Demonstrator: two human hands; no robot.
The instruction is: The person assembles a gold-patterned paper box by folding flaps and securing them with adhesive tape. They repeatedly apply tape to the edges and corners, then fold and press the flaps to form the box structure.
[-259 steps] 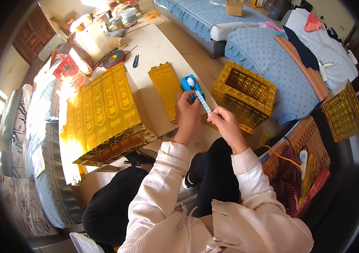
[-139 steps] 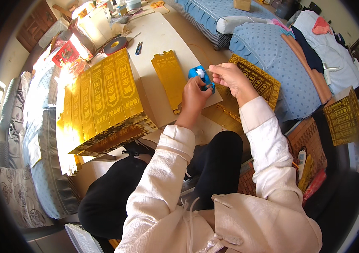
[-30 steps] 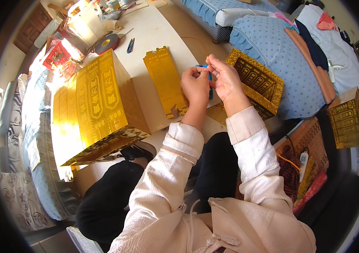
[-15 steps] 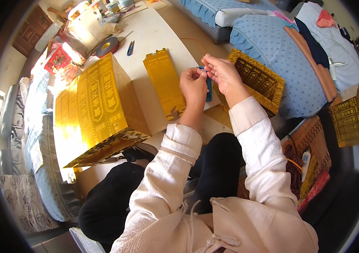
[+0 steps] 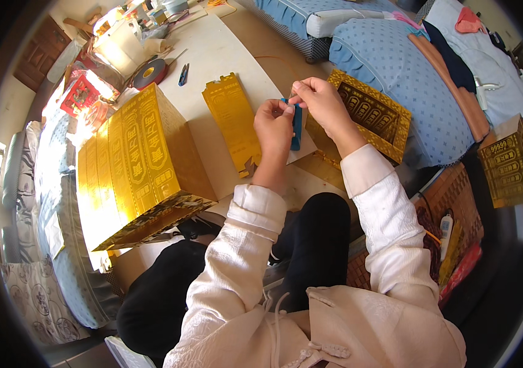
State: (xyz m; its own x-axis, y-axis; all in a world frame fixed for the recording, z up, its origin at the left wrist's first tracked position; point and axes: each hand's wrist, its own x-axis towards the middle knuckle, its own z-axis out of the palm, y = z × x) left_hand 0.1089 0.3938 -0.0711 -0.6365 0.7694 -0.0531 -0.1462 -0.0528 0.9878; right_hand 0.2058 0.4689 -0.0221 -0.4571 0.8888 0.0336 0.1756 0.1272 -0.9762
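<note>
Close together over the table's right edge, both my hands are closed in a pinch. My left hand (image 5: 272, 127) has thumb and forefinger pressed together, and my right hand (image 5: 321, 105) pinches just beside it. Whatever is between the fingertips is too small to make out. Below and partly behind the hands lies a blue flat object (image 5: 296, 134), its kind unclear. Left of my left hand, a flat gold card piece (image 5: 229, 119) with notched ends rests on the white tabletop (image 5: 228, 52). Right of my right hand stands an open gold box (image 5: 404, 132) with a patterned inside.
A large gold box (image 5: 129, 162) lies at the left with its open side toward me. Beyond it are a tape roll (image 5: 149, 75), a utility knife (image 5: 183, 74), a red basket (image 5: 77, 98) and a white bucket (image 5: 116, 46). Blue cushioned furniture (image 5: 384, 73) and another gold box (image 5: 507, 168) are at right.
My right hand has come down a little, and its fingers have closed in nearer to the left fingertips. The whole view has shifted slightly; the boxes and card stay put.
</note>
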